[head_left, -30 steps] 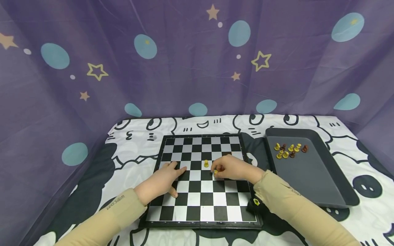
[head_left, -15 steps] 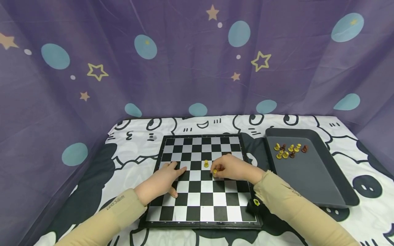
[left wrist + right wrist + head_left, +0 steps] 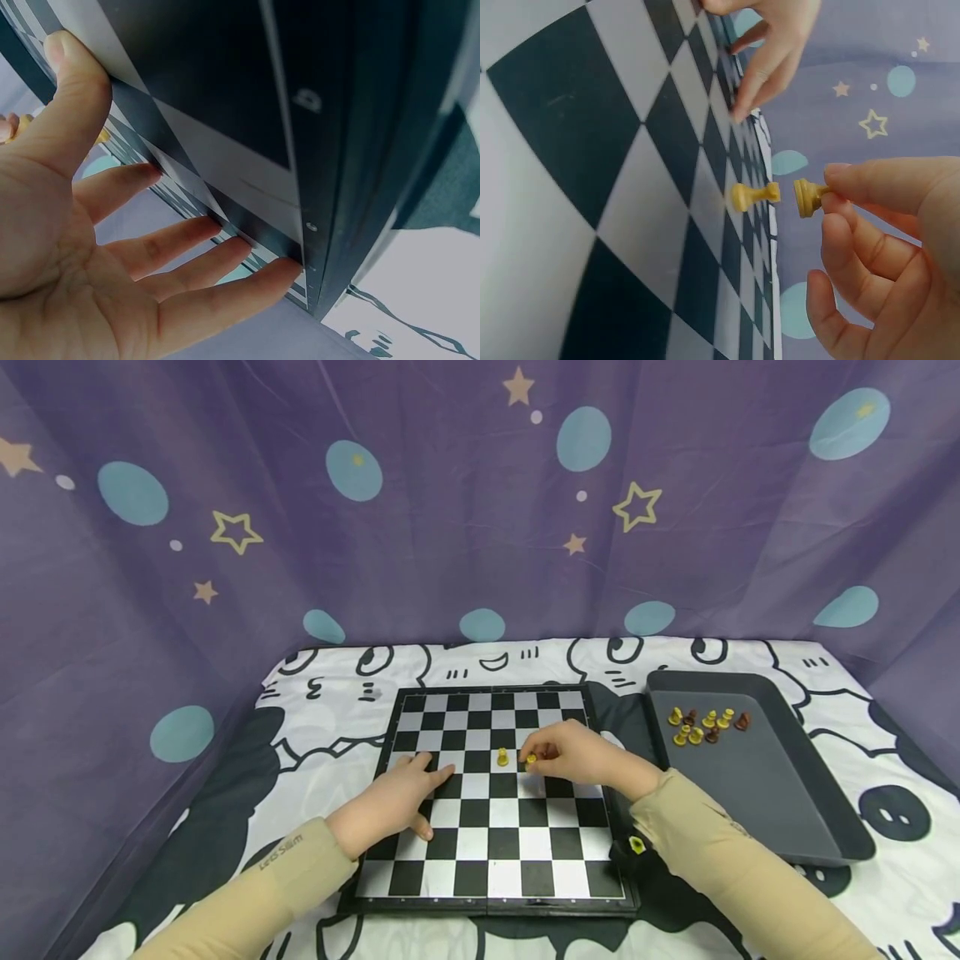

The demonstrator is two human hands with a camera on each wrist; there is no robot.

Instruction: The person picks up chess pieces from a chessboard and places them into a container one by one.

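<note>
My right hand (image 3: 573, 753) pinches a small yellow chess piece (image 3: 807, 198) between thumb and fingertips. Its round base points at the board and stands off the surface; the fingers cover its top, so its kind is hidden. Just left of that hand, a second yellow chess piece (image 3: 502, 757) with a notched, rook-like top stands upright on the black-and-white chessboard (image 3: 504, 842). On the board's left side lies my left hand (image 3: 390, 802), fingers spread. In the left wrist view, thumb (image 3: 79, 90) and fingertips touch the board and hold no piece.
Right of the board is a dark grey tray (image 3: 757, 793) with raised walls; several yellow and brown chess pieces (image 3: 696, 737) sit in its far left part. A cartoon-print cloth (image 3: 330, 693) covers the table. A purple curtain (image 3: 450, 527) hangs behind.
The right hand has lifted the yellow chess piece off its square and moved slightly away and to the right. The left hand has stayed in place.
</note>
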